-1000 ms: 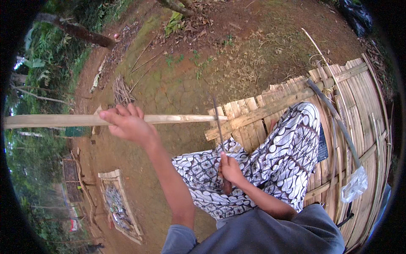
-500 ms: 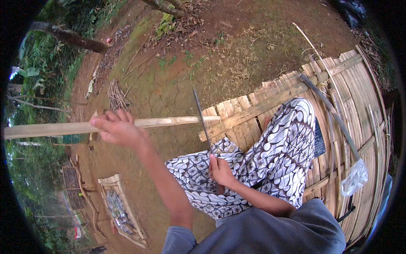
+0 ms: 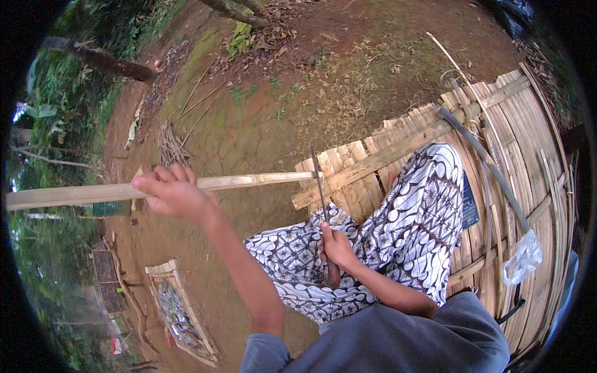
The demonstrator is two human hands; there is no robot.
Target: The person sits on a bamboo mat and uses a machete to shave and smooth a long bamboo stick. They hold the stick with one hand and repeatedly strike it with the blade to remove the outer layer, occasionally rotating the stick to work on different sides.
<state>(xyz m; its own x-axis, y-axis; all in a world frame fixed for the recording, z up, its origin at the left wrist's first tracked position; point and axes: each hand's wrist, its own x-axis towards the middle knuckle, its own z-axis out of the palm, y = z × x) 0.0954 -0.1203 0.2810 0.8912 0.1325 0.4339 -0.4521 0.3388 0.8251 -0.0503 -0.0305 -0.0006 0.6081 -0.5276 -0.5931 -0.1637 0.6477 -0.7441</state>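
1. Right hand (image 3: 337, 247), by the lap: fingers clenched round a knife's (image 3: 316, 163) handle; blade at the pale strip's (image 3: 261, 179) tip, contact unclear
2. Left hand (image 3: 174, 193), farther out: fingers grasping the strip mid-length; shaving it seems the step in hand; another stroke calls for a steady hold, shallow blade
3. Beyond: stick bundle (image 3: 171, 144) on bare ground (image 3: 249, 133)

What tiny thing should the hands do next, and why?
Maybe the right hand should make one short, light shave with the knife, stopping well before the left hand. The blade crosses the strip near one end, and the left hand grips the strip farther along, so there seems to be room between them.
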